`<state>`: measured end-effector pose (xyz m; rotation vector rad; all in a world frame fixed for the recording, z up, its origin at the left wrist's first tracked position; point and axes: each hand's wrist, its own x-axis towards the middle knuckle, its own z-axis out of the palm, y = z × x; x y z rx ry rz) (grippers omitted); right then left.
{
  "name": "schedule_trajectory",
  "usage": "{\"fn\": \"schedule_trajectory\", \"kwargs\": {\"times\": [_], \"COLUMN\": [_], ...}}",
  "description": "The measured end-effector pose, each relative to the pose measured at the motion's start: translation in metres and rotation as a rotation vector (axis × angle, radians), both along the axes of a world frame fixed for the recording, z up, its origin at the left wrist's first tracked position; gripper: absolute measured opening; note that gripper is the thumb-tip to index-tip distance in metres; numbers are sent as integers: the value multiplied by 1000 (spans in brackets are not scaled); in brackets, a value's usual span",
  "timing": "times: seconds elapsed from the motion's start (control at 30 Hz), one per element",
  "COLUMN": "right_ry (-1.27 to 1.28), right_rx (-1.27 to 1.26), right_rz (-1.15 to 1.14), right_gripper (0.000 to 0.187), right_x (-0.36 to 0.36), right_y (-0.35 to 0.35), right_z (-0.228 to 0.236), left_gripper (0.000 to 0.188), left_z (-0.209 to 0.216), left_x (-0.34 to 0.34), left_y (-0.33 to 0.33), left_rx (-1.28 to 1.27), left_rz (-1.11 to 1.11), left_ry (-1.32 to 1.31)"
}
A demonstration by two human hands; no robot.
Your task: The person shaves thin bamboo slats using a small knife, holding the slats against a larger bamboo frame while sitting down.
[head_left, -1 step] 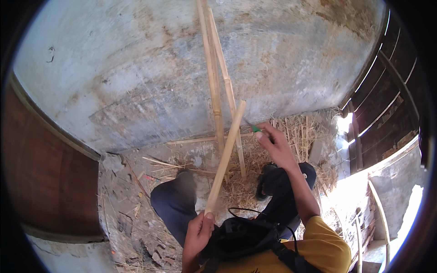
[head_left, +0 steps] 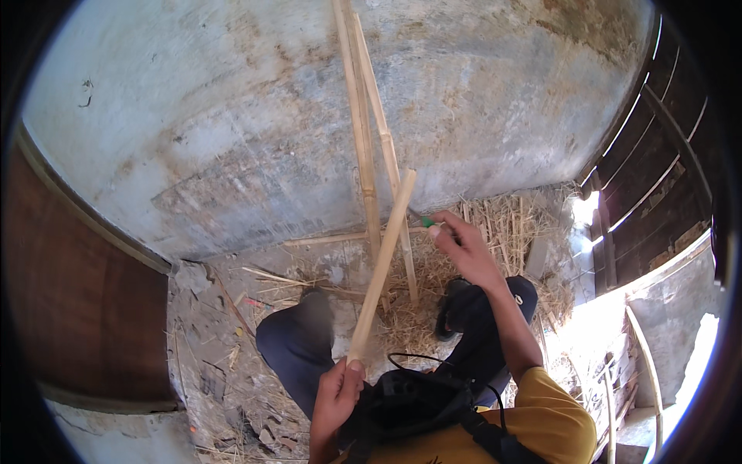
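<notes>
My left hand (head_left: 338, 393) is closed round the lower end of a flat pale bamboo strip (head_left: 382, 267), which slants up and away from me. My right hand (head_left: 465, 246) grips a small knife by its green handle (head_left: 427, 222). The thin blade points left and lies close to the strip's upper part; whether it touches cannot be made out. Beyond the strip, long bamboo poles (head_left: 361, 127) lean on the wall, their lower ends near the floor between my feet.
A stained plaster wall (head_left: 255, 131) rises ahead. Dry shavings (head_left: 425, 321) cover the floor between and beyond my feet. On the left is a brown wooden panel (head_left: 93, 301); at right are dark slats (head_left: 645, 201) and a thin leaning stick (head_left: 645, 363). Black gear (head_left: 413, 398) hangs at my chest.
My right hand has shifted slightly left, bringing the knife's blade nearer the bamboo strip. The strip's upper end has moved a touch left. My left hand keeps its hold.
</notes>
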<state>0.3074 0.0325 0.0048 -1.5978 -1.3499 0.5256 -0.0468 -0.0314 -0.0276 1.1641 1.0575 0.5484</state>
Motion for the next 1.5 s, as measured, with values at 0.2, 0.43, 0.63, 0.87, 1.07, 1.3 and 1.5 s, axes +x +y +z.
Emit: {"fn": "schedule_trajectory", "kwargs": {"times": [0.2, 0.43, 0.63, 0.87, 1.07, 1.3, 1.5], "right_ry": [-640, -592, -544, -354, 23, 1346, 1153], "right_rx": [-327, -330, -397, -227, -98, -323, -151], "right_rz": [154, 57, 518, 239, 575, 557, 531], "right_gripper": [28, 28, 36, 43, 48, 60, 55], "right_x": [8, 17, 53, 0, -4, 11, 9], "right_y": [4, -7, 13, 30, 43, 39, 34], "right_z": [-40, 29, -2, -63, -90, -52, -56], "left_gripper": [31, 25, 40, 33, 31, 29, 28], "left_z": [-8, -10, -7, 3, 9, 7, 1], "left_x": [2, -3, -13, 6, 18, 29, 43], "left_y": [10, 20, 33, 35, 40, 45, 46], "left_rx": [236, 542, 464, 251, 170, 91, 138], "left_rz": [-63, 13, 95, 75, 27, -46, -102], "left_ry": [160, 623, 386, 124, 83, -49, 7]}}
